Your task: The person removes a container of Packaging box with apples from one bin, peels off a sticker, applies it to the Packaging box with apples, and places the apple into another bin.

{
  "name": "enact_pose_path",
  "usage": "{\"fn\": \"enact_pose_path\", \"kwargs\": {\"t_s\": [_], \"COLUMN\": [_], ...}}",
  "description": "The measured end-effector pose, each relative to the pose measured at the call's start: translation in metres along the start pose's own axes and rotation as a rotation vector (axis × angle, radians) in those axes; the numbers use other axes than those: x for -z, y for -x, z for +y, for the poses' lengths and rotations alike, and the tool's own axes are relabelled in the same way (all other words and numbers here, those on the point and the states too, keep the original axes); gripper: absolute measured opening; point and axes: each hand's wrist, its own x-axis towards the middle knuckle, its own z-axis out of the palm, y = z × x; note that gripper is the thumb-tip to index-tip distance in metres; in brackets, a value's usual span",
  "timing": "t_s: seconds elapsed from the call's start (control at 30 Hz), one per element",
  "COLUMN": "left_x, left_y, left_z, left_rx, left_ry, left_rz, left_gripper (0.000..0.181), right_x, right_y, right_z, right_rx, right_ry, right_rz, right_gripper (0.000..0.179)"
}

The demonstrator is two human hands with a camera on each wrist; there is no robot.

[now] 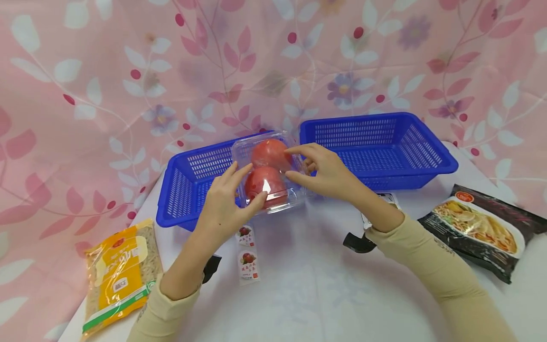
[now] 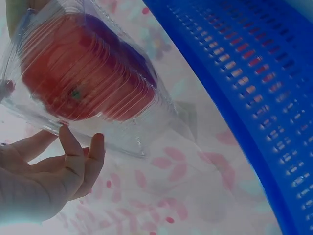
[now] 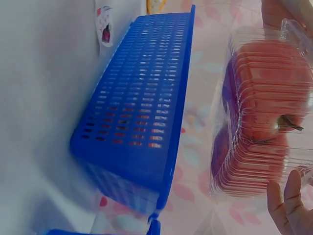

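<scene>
A clear plastic clamshell box (image 1: 295,199) with two red tomatoes (image 1: 267,183) in it is held up, overlapping the left basket in the head view. My left hand (image 1: 222,206) holds its near left side, thumb over the front corner. On the other side my right hand (image 1: 326,173) grips the box with thumb and fingers spread along the edge. Ridged plastic walls and a tomato's green stem (image 2: 77,93) show in the left wrist view. The right wrist view shows the box (image 3: 234,186) above the basket's level. Some of the right fingers are hidden behind the box.
Two blue slotted baskets stand at the back, one left (image 1: 179,190) and one right (image 1: 384,183). A yellow food bag (image 1: 119,275) lies left, a black noodle packet (image 1: 483,228) right. A strip of fruit stickers (image 1: 248,259) lies on the white table (image 1: 307,294).
</scene>
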Motion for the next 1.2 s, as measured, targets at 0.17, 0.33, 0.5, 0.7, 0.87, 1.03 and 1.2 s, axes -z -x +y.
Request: {"fn": "enact_pose_path", "kwargs": {"t_s": [0.17, 0.33, 0.5, 0.7, 0.87, 1.03, 1.2], "left_x": [-0.006, -0.013, -0.019, -0.027, -0.030, -0.035, -0.044], "left_y": [0.008, 0.016, 0.024, 0.036, 0.047, 0.053, 0.059], "left_z": [0.009, 0.014, 0.021, 0.029, 0.036, 0.039, 0.034], "left_rx": [-0.016, -0.089, -0.151, -0.217, -0.256, -0.244, -0.223], "left_ry": [-0.004, 0.000, 0.006, -0.031, -0.039, -0.036, -0.020], "left_rz": [-0.043, -0.061, -0.095, -0.151, -0.204, -0.274, -0.328], "left_gripper": [0.064, 0.063, 0.062, 0.059, 0.059, 0.061, 0.060], "right_x": [0.008, 0.014, 0.019, 0.022, 0.022, 0.020, 0.015], "right_y": [0.018, 0.039, 0.060, 0.089, 0.111, 0.123, 0.129], "right_z": [0.003, 0.005, 0.007, 0.007, 0.006, 0.007, 0.011], "right_rx": [-0.006, -0.003, -0.012, -0.088, -0.115, -0.117, -0.140], "right_ry": [0.028, 0.054, 0.061, 0.069, 0.054, 0.066, 0.070], "right_rz": [-0.033, -0.053, -0.053, -0.088, -0.104, -0.112, -0.156], "right_gripper": [0.048, 0.048, 0.049, 0.051, 0.051, 0.050, 0.051]}}
